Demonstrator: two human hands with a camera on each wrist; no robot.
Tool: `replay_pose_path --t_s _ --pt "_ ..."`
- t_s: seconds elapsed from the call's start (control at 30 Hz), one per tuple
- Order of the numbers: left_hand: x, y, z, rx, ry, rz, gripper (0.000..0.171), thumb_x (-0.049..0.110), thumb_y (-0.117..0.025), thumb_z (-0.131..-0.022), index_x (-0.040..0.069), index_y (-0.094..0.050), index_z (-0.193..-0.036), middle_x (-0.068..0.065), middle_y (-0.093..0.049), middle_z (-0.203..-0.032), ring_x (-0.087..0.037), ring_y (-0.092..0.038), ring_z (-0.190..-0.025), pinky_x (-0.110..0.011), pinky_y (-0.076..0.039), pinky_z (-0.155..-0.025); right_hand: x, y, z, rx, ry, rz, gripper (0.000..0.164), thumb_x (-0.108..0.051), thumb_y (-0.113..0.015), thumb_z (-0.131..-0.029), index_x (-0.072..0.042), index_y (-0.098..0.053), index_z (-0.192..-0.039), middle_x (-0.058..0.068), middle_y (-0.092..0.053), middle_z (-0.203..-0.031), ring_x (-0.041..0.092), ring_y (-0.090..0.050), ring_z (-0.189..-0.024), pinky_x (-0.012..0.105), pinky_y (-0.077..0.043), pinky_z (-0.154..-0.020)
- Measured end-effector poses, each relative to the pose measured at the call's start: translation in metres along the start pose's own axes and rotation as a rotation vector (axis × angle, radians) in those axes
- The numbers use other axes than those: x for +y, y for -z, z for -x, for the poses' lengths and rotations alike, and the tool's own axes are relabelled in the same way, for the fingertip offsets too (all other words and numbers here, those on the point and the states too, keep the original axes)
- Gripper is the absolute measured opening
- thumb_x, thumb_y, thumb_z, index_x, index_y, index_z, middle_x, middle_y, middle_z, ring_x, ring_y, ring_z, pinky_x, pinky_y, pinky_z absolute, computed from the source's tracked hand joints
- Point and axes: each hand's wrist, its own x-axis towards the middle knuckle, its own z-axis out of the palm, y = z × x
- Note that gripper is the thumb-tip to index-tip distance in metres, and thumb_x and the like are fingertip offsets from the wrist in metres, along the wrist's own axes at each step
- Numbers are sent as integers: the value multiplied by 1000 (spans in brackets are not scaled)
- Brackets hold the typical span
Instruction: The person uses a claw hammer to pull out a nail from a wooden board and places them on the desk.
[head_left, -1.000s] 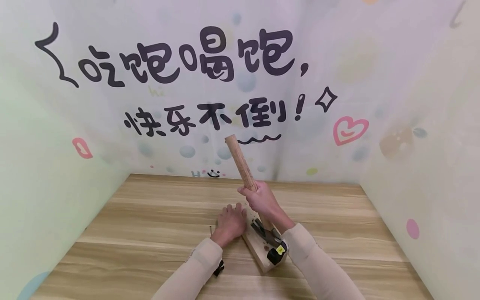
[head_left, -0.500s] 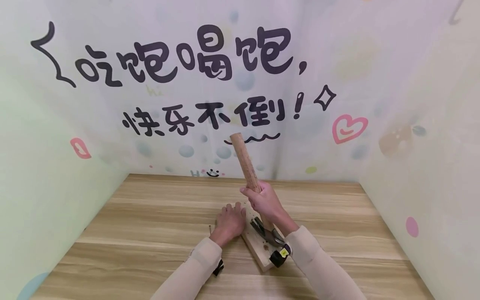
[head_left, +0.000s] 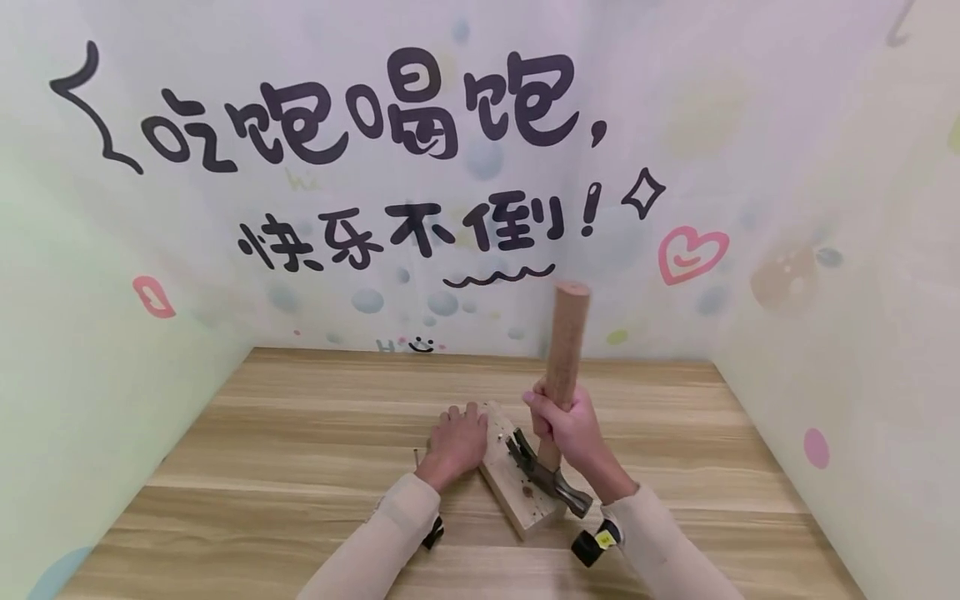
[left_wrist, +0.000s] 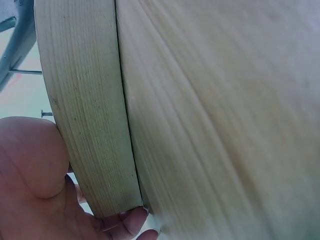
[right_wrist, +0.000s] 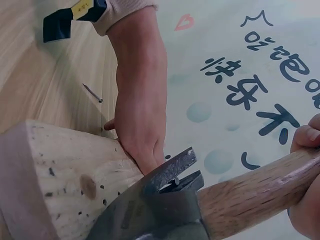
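Observation:
A claw hammer [head_left: 566,358] stands nearly upright in my right hand [head_left: 573,425], which grips its wooden handle. Its dark metal head lies over a pale wooden block [head_left: 517,500] pitted with small holes. In the right wrist view, a nail [right_wrist: 176,181] shows in the slot of the claw. The left wrist view has another nail [left_wrist: 46,114] sticking out of the block. My left hand [head_left: 456,442] holds the block's far left part, its fingers [left_wrist: 130,222] curled round the end.
A loose nail [right_wrist: 92,93] lies on the wood-grain table [head_left: 300,467], left of my left hand. Printed cloth walls [head_left: 360,208] close off the back and both sides. Dark wrist cameras [head_left: 588,546] are strapped at both cuffs.
My right hand has swung the hammer handle rightward, from leaning left to nearly upright. The claw stays over the block. My left hand keeps its place on the block.

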Motion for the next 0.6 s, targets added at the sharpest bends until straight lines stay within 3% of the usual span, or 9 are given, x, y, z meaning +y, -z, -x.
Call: replay_pose_path --t_s 0.1,0.2,0.6 --pt "-1 1 0 -10 6 -3 45 39 -28 -101 5 -46 -125 -21 -51 -106 -35 -50 -100 -52 -45 -76 -4 3 5 -47 63 -59 16 2 -51 -91 4 -43 -77 11 -34 -48 21 -30 -39 33 -23 -32" --pt "-2 2 0 -11 12 9 46 40 -27 -101 6 -46 -126 -21 -51 -108 -35 -50 -101 -52 -44 -78 -5 2 5 -73 70 -53 15 2 -50 -91 4 -44 -78 13 -34 -49 22 -30 -38 35 -24 -32" --pt "1 2 2 5 10 28 42 38 -30 -101 6 -47 -123 -21 -51 -106 -36 -50 -101 -54 -42 -78 -5 4 9 -66 118 -68 15 3 -49 -92 1 -43 -78 12 -33 -50 26 -27 -38 33 -24 -31"
